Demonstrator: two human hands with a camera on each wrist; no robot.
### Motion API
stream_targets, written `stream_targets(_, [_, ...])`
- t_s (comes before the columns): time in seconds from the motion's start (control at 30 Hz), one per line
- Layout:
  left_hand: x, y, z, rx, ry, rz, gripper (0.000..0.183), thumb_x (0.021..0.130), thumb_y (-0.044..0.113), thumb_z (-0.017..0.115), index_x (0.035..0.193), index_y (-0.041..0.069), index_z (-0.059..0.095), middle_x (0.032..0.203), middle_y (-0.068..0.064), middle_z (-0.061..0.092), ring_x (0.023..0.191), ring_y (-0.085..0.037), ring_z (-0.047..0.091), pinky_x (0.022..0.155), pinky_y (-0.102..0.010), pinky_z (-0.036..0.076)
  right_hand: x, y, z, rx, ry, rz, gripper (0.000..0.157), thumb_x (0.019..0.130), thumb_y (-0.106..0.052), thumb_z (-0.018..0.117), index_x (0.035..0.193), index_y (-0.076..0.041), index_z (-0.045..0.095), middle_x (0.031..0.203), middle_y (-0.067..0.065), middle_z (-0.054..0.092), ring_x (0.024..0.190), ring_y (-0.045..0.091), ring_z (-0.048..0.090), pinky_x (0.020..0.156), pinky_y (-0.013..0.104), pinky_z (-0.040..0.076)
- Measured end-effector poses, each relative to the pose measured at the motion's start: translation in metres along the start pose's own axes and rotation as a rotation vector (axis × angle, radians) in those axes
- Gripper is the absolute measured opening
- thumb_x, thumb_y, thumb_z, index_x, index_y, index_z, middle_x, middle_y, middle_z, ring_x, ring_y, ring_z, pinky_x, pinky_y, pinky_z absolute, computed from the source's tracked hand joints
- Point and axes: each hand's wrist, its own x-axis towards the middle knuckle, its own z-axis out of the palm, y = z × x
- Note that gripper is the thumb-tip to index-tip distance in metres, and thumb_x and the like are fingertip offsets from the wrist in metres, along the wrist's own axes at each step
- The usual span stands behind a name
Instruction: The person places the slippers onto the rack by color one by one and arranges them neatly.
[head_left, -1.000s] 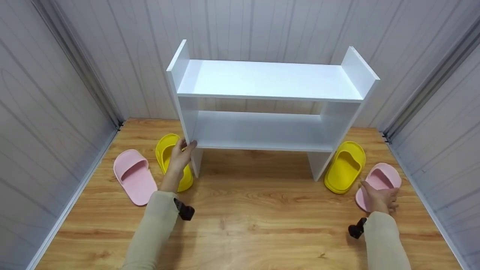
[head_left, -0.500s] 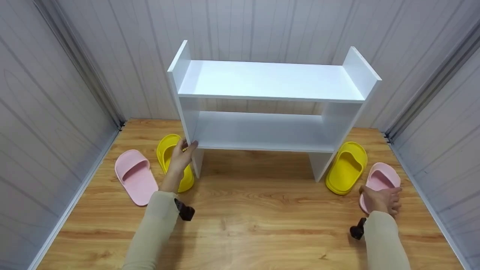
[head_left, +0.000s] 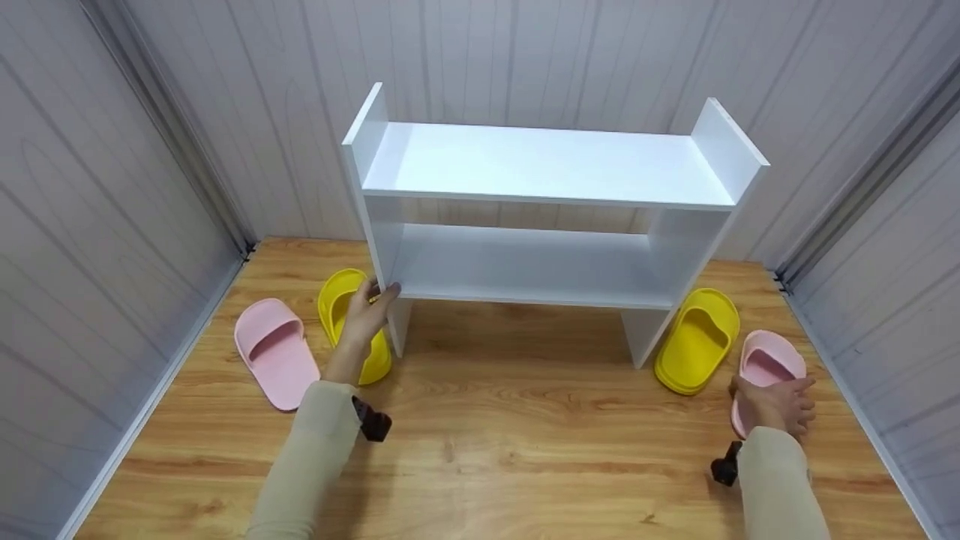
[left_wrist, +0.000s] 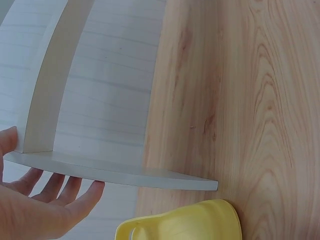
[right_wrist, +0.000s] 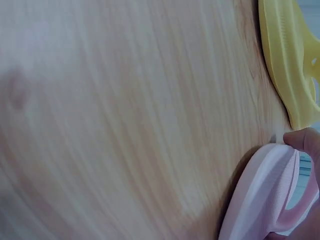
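Note:
My left hand [head_left: 365, 319] grips the left side panel of a white two-tier shelf [head_left: 525, 161]. In the left wrist view the thumb lies inside the panel [left_wrist: 125, 176] and the fingers outside it. On the right, my right hand [head_left: 776, 401] holds a pink slipper [head_left: 774, 351] across its sole, thumb at the left edge. The right wrist view shows that slipper [right_wrist: 262, 190] low over the wood, partly hidden by the hand. A yellow slipper [head_left: 697, 341] sits between it and the shelf's right panel.
Left of the shelf lie another yellow slipper [head_left: 375, 360], partly behind my left hand, and another pink slipper [head_left: 277, 360]. Panelled walls [head_left: 90, 225] enclose the wooden floor [head_left: 510, 450] at the left, back and right. The shelf stands near the back wall.
The right pink slipper has turned slightly, its near end swinging right, while my right hand shifted a little right with it. My left hand keeps its grip on the shelf. The view drifted slightly.

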Motion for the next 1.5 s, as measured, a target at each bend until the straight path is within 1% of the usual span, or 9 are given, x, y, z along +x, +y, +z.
stream_targets(0.17, [0.000, 0.000, 0.000, 0.009, -0.002, -0.006, 0.053, 0.091, 0.021, 0.049, 0.134, 0.000, 0.029, 0.129, -0.021, 0.034, 0.117, -0.032, 0.034, 0.093, -0.047, 0.031, 0.002, 0.003, -0.006, 0.001, -0.050, -0.075, 0.110, 0.075, -0.046, 0.058, 0.132, -0.001, -0.025, 0.130, 0.043, -0.006, 0.118, 0.056, 0.000, 0.093, 0.063, 0.005])
stream_targets(0.4, [0.000, -0.002, 0.001, -0.025, -0.007, 0.018, 0.049, 0.090, 0.018, 0.050, 0.132, -0.001, 0.031, 0.126, -0.021, 0.035, 0.115, -0.032, 0.035, 0.092, -0.050, 0.029, 0.005, 0.006, -0.015, -0.011, -0.093, -0.179, 0.104, 0.077, -0.041, 0.057, 0.132, 0.008, -0.016, 0.127, 0.042, -0.001, 0.112, 0.057, 0.004, 0.086, 0.066, 0.010])
stream_targets(0.5, [-0.001, -0.001, 0.001, -0.024, -0.004, 0.020, 0.049, 0.090, 0.018, 0.050, 0.132, -0.001, 0.032, 0.126, -0.021, 0.036, 0.115, -0.032, 0.036, 0.092, -0.050, 0.030, 0.006, 0.007, -0.019, -0.029, -0.111, -0.191, 0.102, 0.077, -0.040, 0.057, 0.132, 0.009, -0.015, 0.128, 0.041, -0.002, 0.112, 0.058, 0.002, 0.085, 0.067, 0.013])
stream_targets(0.63, [0.000, -0.001, 0.000, -0.007, -0.002, 0.007, 0.051, 0.090, 0.020, 0.050, 0.134, 0.001, 0.030, 0.129, -0.021, 0.034, 0.116, -0.032, 0.035, 0.092, -0.049, 0.031, 0.007, 0.007, -0.023, -0.033, -0.107, -0.206, 0.104, 0.075, -0.037, 0.059, 0.133, 0.006, -0.015, 0.129, 0.041, -0.002, 0.111, 0.057, 0.004, 0.085, 0.065, 0.018])
stream_targets(0.77, [-0.001, 0.000, -0.002, 0.004, -0.003, -0.005, 0.052, 0.090, 0.022, 0.050, 0.134, 0.003, 0.029, 0.130, -0.020, 0.033, 0.117, -0.031, 0.034, 0.092, -0.048, 0.031, 0.008, 0.005, -0.025, -0.010, -0.087, -0.243, 0.105, 0.074, -0.034, 0.062, 0.133, 0.005, -0.014, 0.128, 0.041, 0.001, 0.110, 0.056, 0.008, 0.086, 0.061, 0.022])
stream_targets(1.0, [0.000, -0.001, -0.001, 0.001, -0.012, -0.011, 0.053, 0.091, 0.022, 0.049, 0.135, 0.003, 0.028, 0.131, -0.020, 0.033, 0.117, -0.031, 0.034, 0.092, -0.048, 0.031, 0.009, 0.002, -0.027, 0.002, -0.090, -0.297, 0.105, 0.075, -0.036, 0.062, 0.134, 0.005, -0.015, 0.130, 0.039, -0.001, 0.112, 0.055, 0.011, 0.093, 0.058, 0.019])
stream_targets(1.17, [0.000, -0.001, -0.001, 0.000, -0.015, -0.009, 0.054, 0.091, 0.023, 0.049, 0.136, 0.003, 0.027, 0.131, -0.019, 0.032, 0.118, -0.031, 0.033, 0.092, -0.049, 0.031, 0.011, 0.002, -0.030, -0.008, -0.108, -0.329, 0.106, 0.075, -0.039, 0.062, 0.134, 0.005, -0.016, 0.131, 0.039, -0.002, 0.112, 0.055, 0.011, 0.093, 0.058, 0.019])
stream_targets(1.37, [-0.001, -0.001, 0.001, -0.020, -0.010, 0.031, 0.051, 0.091, 0.019, 0.049, 0.133, -0.002, 0.029, 0.127, -0.023, 0.035, 0.116, -0.033, 0.036, 0.091, -0.047, 0.032, 0.012, 0.002, -0.037, -0.052, -0.083, -0.425, 0.106, 0.074, -0.036, 0.065, 0.135, 0.006, -0.012, 0.129, 0.040, 0.001, 0.109, 0.059, 0.015, 0.089, 0.060, 0.021])
stream_targets(1.5, [-0.001, 0.000, 0.001, -0.016, -0.007, 0.022, 0.051, 0.091, 0.019, 0.049, 0.133, -0.002, 0.029, 0.126, -0.022, 0.035, 0.115, -0.032, 0.036, 0.092, -0.048, 0.031, 0.012, 0.001, -0.039, -0.055, -0.073, -0.494, 0.106, 0.073, -0.035, 0.066, 0.135, 0.006, -0.009, 0.128, 0.042, 0.003, 0.109, 0.058, 0.016, 0.089, 0.060, 0.021])
